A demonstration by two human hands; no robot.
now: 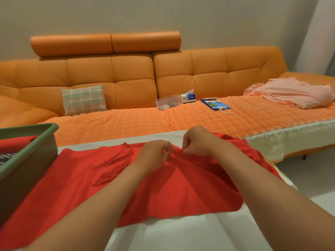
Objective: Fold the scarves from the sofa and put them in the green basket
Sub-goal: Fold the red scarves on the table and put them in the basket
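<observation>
Red scarf (181, 187): plain, no pattern, thin soft cloth. It lies spread flat across the white table (181, 232) in front of the orange sofa (134, 73). Loose creases left of centre; the near edge is curved and the right end runs off the table's side.

Left hand (154, 154) and right hand (197, 142) are close together at the scarf's far edge, near its middle. Fingers of both are curled, and each hand pinches a raised ridge of the cloth.

Green basket (27, 154) stands on the table at left, touching the scarf's left end. Inside are a folded red cloth (16, 143) and a dark striped piece (7, 157).

Writing: the tissue box (188, 98) and blue paper bag (214, 104) on the sofa seat carry print, too small to read. No label is visible on the scarf or basket.
</observation>
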